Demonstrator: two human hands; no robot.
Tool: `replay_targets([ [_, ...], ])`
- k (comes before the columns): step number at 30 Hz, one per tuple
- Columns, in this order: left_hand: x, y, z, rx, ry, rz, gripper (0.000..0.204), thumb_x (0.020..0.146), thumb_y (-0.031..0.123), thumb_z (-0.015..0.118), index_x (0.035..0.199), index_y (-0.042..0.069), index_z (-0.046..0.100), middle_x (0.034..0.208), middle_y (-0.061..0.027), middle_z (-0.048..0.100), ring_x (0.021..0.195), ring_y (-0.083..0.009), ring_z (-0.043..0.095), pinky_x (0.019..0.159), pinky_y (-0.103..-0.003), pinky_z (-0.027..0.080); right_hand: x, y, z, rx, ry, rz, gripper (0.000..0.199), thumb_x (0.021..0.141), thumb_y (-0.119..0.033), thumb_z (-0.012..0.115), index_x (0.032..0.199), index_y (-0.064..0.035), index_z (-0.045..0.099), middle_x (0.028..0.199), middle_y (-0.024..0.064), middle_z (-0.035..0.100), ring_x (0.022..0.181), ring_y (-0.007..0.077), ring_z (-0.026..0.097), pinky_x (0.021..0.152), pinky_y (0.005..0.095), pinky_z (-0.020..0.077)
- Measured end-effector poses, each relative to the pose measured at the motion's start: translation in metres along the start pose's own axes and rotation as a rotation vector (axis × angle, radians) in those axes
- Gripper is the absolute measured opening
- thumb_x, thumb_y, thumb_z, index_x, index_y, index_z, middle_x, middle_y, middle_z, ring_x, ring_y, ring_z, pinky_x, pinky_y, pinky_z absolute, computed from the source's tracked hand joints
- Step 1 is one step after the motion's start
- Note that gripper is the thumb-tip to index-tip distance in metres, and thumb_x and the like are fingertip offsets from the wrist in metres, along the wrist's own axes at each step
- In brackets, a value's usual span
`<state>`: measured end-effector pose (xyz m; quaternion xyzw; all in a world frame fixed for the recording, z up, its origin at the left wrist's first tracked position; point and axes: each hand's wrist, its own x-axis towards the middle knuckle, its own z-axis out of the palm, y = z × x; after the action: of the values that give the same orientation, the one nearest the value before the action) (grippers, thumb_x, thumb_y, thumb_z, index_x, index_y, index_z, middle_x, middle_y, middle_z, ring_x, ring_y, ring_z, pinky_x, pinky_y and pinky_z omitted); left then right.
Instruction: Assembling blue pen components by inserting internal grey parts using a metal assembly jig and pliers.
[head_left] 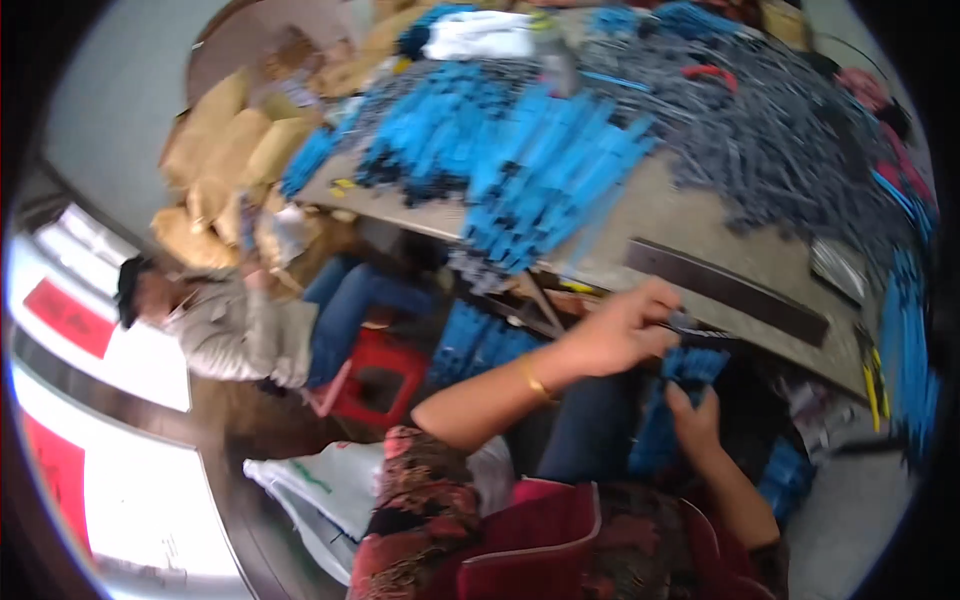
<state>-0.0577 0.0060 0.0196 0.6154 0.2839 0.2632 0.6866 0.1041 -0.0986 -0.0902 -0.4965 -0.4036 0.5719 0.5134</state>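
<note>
Our left hand (615, 335) has its fingers curled in a pinch on a thin dark strip (690, 322), thumb and forefinger closed on its near end just over the table edge. Our right hand (697, 420) is clenched from below around a bundle of blue strips (690, 365), which stands up out of the fist toward the left hand; the two hands are near each other, and the dark strip's end lies just above the bundle's top. Motion blur keeps us from telling whether strip and bundle actually touch.

We judge the step in hand to be gathering: one piece is being brought to the held bundle. The next move seems to call for a steady right grip, so the bundle does not splay, and for lining the single strip up lengthwise with the others before the pinch lets go.

Outward from the hands, a long dark flat bar (728, 290) lies on the grey table (690, 215) just beyond our fingers. Farther off, a broad heap of blue strips (530, 160) covers the table's left and middle, and a heap of grey strips (780, 130) spreads to the far right. More blue pieces (480, 345) lie below the table edge, left of our forearm. To the far left another person (230, 325) sits by a red stool (375, 385), with tan sacks (225, 150) piled beyond, and a white plastic bag (320, 490) sits near our left elbow.
</note>
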Motion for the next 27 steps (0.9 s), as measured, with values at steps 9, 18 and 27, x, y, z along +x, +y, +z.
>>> replay_targets([
  [9,-0.003,0.011,-0.01,0.028,0.078,-0.04,0.025,0.084,-0.005,0.055,0.104,0.007,0.045,0.111,-0.0089,0.062,0.075,-0.006,0.054,0.065,-0.021,0.045,0.004,-0.031,0.016,-0.253,0.077,-0.166,0.046,0.078,-0.033,0.068,0.107,-0.0031,0.048,0.092,0.0148,0.064,0.087,0.021,0.062,0.079,0.0336,0.0467],
  [18,0.0,0.012,0.001,-0.026,0.057,-0.084,0.026,0.085,-0.005,0.055,0.105,0.006,0.045,0.111,-0.0106,0.062,0.074,-0.0065,0.053,0.067,-0.02,0.045,0.004,-0.016,0.0,-0.183,-0.048,-0.173,0.043,0.081,-0.033,0.067,0.104,-0.0019,0.049,0.085,0.0145,0.064,0.079,0.018,0.062,0.072,0.0334,0.0474],
  [27,-0.003,0.014,0.001,-0.028,0.041,-0.085,0.025,0.084,-0.005,0.057,0.104,0.006,0.046,0.111,-0.0105,0.062,0.075,-0.0066,0.054,0.068,-0.02,0.045,0.01,-0.015,-0.005,-0.043,-0.245,-0.118,0.038,0.087,-0.036,0.058,0.101,-0.0008,0.055,0.074,0.0073,0.06,0.07,0.0128,0.057,0.067,0.0293,0.0464],
])
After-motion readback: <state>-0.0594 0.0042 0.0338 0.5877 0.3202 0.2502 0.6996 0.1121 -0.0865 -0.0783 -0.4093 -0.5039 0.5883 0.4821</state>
